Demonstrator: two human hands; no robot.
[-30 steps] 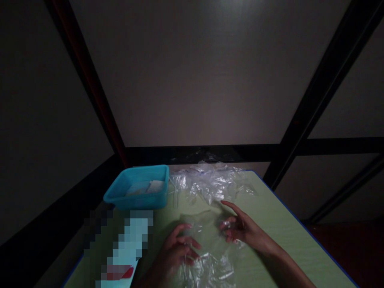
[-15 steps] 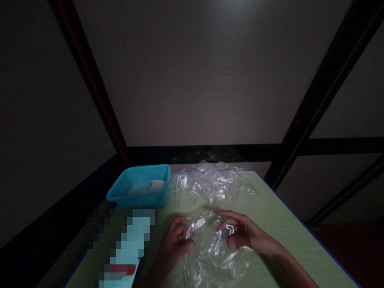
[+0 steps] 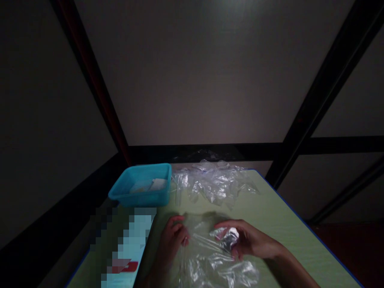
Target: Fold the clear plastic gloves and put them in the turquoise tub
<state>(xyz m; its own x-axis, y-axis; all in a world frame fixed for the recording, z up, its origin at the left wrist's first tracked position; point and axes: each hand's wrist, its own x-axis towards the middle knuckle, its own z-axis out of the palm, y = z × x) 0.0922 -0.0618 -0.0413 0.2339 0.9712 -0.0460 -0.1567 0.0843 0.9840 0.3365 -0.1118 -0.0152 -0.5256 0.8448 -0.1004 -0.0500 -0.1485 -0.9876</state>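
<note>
A clear, crinkled plastic bag [image 3: 210, 266] spreads over the near part of the green table, between my two hands. My left hand [image 3: 173, 239] is closed, its thumb and fingers pinching the bag's left edge. On the other side, my right hand [image 3: 250, 242] curls around a bunched, shiny part of the same bag. The film is pulled into straight creases between the hands. Some of the right fingertips show only through the plastic.
A turquoise plastic basin [image 3: 144, 200] with pale, flat items inside stands at the back left. Beside it lies a heap of clear plastic bags [image 3: 214, 186]. A pixelated, light-blue object [image 3: 136, 236] is at the left. The green table [image 3: 288, 228] has a blue edge.
My left hand has gone from loosely spread fingers to a pinch on the bag. My right hand has closed in on the film, and the bag is drawn tighter between them.
</note>
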